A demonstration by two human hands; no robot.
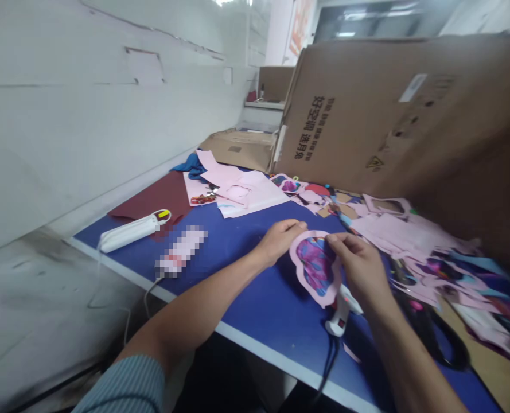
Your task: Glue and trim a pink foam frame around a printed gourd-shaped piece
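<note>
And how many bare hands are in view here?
2: the left hand at the upper left edge of the pink-rimmed, purple-patterned piece, and the right hand pinching its upper right edge. No other hands show.

Pink-rimmed cutout [315, 267], kinda wavy-edged with a purple-blue middle, held up tilted, around 4 o'clock from mid-view.

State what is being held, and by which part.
A pink-bordered purple piece, by its upper edge: the left grip at the left, the right grip at the right.
</note>
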